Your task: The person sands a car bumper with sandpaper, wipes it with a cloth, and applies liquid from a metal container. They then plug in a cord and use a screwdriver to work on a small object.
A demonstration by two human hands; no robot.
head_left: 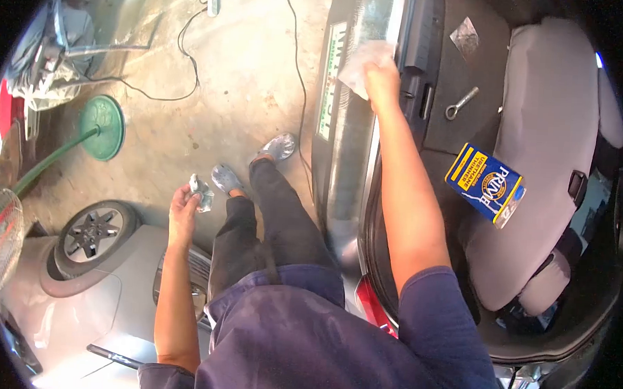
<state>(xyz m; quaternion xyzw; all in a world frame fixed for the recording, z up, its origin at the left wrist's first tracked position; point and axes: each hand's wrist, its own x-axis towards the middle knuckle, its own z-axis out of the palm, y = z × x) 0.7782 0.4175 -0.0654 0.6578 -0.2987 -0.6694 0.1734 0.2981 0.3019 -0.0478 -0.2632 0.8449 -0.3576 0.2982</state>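
Observation:
My right hand (382,81) is closed on a whitish sheet or cloth (359,63), which lies against the top of the car's rear bumper (351,134), beside the license plate (328,91). Off to the left, over the floor, my left hand (184,206) pinches a small crumpled silvery-grey piece (201,192). Inside the open trunk stands a blue and yellow can of urethane thinner (483,184). Above it in view lie a metal eye bolt (461,104) and a small greyish sheet (464,37).
A silver car with a wheel (95,239) is at lower left. The fan's green round base (102,128) stands on the concrete floor (154,139). Black cables (301,76) run across the floor. Grey seat backs (547,135) lie in the trunk.

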